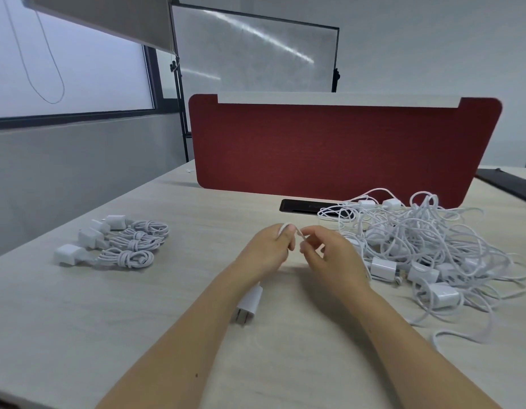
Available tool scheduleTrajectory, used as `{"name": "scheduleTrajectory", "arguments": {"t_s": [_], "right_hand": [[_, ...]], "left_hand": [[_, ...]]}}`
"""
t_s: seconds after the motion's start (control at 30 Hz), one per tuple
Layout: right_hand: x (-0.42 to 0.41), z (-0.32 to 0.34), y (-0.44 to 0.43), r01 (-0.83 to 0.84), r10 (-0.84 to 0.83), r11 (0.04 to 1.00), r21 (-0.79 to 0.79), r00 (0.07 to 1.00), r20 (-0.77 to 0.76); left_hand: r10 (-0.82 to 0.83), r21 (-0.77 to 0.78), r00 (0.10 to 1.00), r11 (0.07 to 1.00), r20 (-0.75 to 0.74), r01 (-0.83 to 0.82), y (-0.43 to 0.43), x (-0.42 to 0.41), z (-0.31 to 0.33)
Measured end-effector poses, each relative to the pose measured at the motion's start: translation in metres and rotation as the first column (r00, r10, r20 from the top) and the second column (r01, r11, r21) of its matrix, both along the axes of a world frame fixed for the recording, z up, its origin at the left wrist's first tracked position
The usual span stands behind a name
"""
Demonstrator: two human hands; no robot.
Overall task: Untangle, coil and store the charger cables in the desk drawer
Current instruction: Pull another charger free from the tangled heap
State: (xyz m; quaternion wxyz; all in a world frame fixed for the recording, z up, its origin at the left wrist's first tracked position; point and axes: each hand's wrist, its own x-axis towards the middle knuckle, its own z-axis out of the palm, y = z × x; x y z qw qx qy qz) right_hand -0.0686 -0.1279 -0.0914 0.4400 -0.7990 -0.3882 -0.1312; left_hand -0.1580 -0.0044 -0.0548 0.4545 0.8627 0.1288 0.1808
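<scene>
- Cable (297, 231): thin white cord held in a short span between both hands, above the middle of the desk. A loop of it passes over the top of the left fingers.
- Left hand (269, 250): fingers curled closed round the cable, forearm reaching in from the near edge.
- Right hand (329, 255): thumb and forefinger pinch the cable just beside the left hand. The other fingers are loosely bent.
- Plug (250, 302): white charger block lying on the desk, partly under the left wrist, prongs toward the near edge. Whether it belongs to the held cable cannot be told.
- Tangled heap (433, 246): white cords and several charger blocks knotted together, just right of the right hand. One strand trails toward the near edge.
- Coiled bundles (128, 243): several tied coils, each with its block, set side by side well to the left of the hands.
- Desk (137, 320): pale wood-grain top carrying all of the above.
- Slot (297, 206): black opening in the desk at the foot of the divider. Strands of the heap overlap its right end.
- Divider (338, 149): red fabric panel standing upright at the far edge, with a white strip along its top.
- Screen (255, 48): pale framed panel on a black stand behind the divider, with a window (64, 69) to its left.
</scene>
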Motion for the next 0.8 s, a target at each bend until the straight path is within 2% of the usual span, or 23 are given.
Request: {"name": "scheduleTrajectory", "arguments": {"t_s": [0.07, 0.13, 0.2, 0.27, 0.3, 0.37, 0.47, 0.53, 0.6, 0.67, 0.73, 0.8], "right_hand": [[-0.002, 0.001, 0.001, 0.037, -0.037, 0.999, 0.009, 0.999, 0.021], [-0.005, 0.004, 0.003, 0.058, -0.058, 0.998, 0.016, 0.998, 0.03], [-0.006, 0.006, 0.002, 0.069, -0.069, 0.996, -0.055, 0.998, 0.007], [-0.007, 0.004, -0.001, 0.064, -0.059, 0.971, -0.229, 0.998, 0.03], [-0.007, 0.003, -0.002, 0.055, -0.04, 0.95, -0.307, 0.998, 0.056], [-0.009, 0.001, -0.002, 0.038, -0.018, 0.94, -0.339, 0.998, 0.063], [-0.012, 0.002, 0.0, 0.041, -0.008, 0.956, -0.291, 0.994, 0.113], [-0.012, 0.003, -0.001, 0.045, 0.011, 0.945, -0.324, 0.985, 0.17], [-0.01, 0.003, -0.002, 0.037, 0.048, 0.93, -0.366, 0.975, 0.219], [-0.007, 0.0, -0.001, -0.015, 0.121, 0.938, -0.345, 0.949, 0.29], [-0.006, -0.004, 0.0, -0.032, 0.151, 0.948, -0.317, 0.922, 0.357], [-0.004, -0.008, 0.002, -0.014, 0.132, 0.959, -0.283, 0.906, 0.402]], "left_hand": [[0.075, 0.163, 0.995, 0.983, 0.063, -0.084, 0.003, 0.002, -0.005], [0.108, 0.136, 0.986, 0.983, 0.13, -0.126, 0.004, 0.004, -0.007], [0.151, -0.114, 0.962, 0.985, 0.228, -0.128, 0.004, 0.007, -0.006], [0.207, -0.411, 0.937, 0.908, 0.28, -0.078, 0.008, 0.009, -0.001], [0.232, -0.499, 0.93, 0.864, 0.284, -0.063, 0.011, 0.008, 0.001], [0.274, -0.579, 0.923, 0.812, 0.27, -0.072, 0.017, 0.007, 0.002], [0.355, -0.664, 0.91, 0.736, 0.216, -0.13, 0.023, 0.006, 0.002], [0.377, -0.783, 0.904, 0.617, 0.202, -0.082, 0.026, 0.006, 0.003], [0.395, -0.901, 0.901, 0.435, 0.182, -0.009, 0.029, 0.006, 0.004], [0.423, -0.958, 0.896, 0.287, 0.136, 0.01, 0.033, 0.007, 0.004], [0.456, -0.984, 0.884, 0.176, 0.099, 0.02, 0.039, 0.008, 0.001], [0.481, -0.991, 0.875, 0.134, 0.06, -0.005, 0.048, 0.008, -0.003]]}}
